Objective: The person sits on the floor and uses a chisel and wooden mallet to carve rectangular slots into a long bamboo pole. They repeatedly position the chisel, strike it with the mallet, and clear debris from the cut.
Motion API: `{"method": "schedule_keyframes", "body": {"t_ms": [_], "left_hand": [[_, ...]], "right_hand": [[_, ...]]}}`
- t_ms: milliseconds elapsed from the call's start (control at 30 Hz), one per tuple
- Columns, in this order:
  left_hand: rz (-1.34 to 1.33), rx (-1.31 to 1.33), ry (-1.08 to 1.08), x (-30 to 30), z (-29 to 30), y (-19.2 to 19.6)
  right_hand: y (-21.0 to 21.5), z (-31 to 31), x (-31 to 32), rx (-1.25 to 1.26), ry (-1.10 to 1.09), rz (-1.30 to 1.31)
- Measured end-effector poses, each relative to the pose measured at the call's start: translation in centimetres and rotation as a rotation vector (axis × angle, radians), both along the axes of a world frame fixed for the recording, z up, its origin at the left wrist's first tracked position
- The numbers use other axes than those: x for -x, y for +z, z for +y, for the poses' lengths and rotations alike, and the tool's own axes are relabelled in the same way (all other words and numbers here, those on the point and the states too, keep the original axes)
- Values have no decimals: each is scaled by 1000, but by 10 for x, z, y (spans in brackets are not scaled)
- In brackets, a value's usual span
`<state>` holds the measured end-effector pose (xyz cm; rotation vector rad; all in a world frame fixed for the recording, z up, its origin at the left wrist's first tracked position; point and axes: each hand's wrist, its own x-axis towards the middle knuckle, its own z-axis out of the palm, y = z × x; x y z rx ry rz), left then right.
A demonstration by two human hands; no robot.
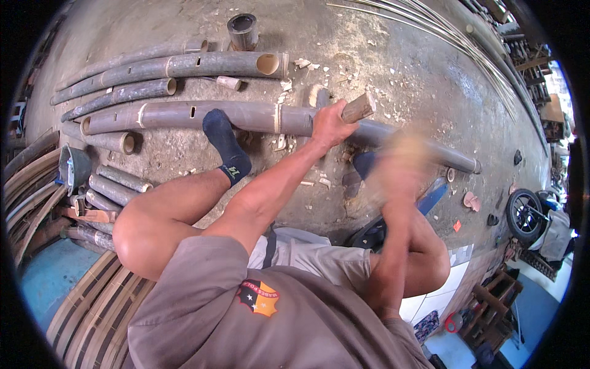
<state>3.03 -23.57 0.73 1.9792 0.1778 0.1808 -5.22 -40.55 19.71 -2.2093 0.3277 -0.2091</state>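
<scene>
Centrally, a bamboo pole (249,117) lies across the floor (270,163), running from left of the left foot to the right of the right hand; a dark slot (193,112) and pale rings mark its upper face. The left hand (330,125) is closed around a stick (359,107), whose cut end projects to the upper right, over the pole. The right hand (402,175) is blurred, near the pole's right part, with a tan blur (407,147) at its far side; whether its fingers are wide or narrow, and what they hold, cannot be told. The left foot, in a dark sock (220,132), is set against the pole; the right foot is partly hidden behind the blur.

Beyond the pole, at left, lie further bamboo lengths (138,72), the largest also slotted, with a short dark tube (243,34) standing past them. Pale chips (372,91) are scattered about the pole. Upper right, long thin strips (439,34) lie together; lower right, a wheel (525,215); at left, a bucket (74,167) beside cut bamboo pieces (110,189).
</scene>
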Motion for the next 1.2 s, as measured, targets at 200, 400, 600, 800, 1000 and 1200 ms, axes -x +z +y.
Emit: {"method": "schedule_keyframes", "body": {"t_ms": [200, 400, 600, 800, 1000, 1200], "left_hand": [[2, -34, 44, 0, 18, 1], [-3, -26, 40, -4, 10, 3], [-10, -29, 41, 1, 18, -3], [8, -45, -7, 0, 7, 2], [-140, -63, 74, 15, 18, -4], [97, 31, 7, 8, 19, 12]], "right_hand": [[-16, -76, -45, 292, 64, -267], [18, -43, -37, -221, -127, -398], [-61, -47, -30, 203, 323, -105], [-111, -86, -6, -65, 554, 94], [-9, 20, 2, -44, 270, 392], [-9, -12, 24, 55, 104, -11]]}}
